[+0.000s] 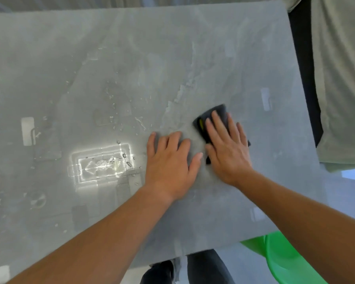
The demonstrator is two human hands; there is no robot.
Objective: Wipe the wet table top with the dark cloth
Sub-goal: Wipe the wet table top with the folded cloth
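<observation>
Two hands down on the grey surface (193, 48), seen from the head camera. Presses the dark cloth (213, 114) with the right hand (228, 148), fingers (217, 124) straight and spread on top, not curled round it; probably done to keep the whole pad flat against the wet. Sits right of centre, far end poking out beyond the fingertips, well apart from the far edge. Rests the left hand (170, 160) flat just beside, released and holding nothing, apparently on bare surface; looks like a brace for the lean forward. Shows droplets (115, 99) and a bright puddle (103, 162) further left, not yet wiped, so likely calls for a sweep leftward. Keeps a green tub (285, 261) below the near right edge, perhaps for wringing.
</observation>
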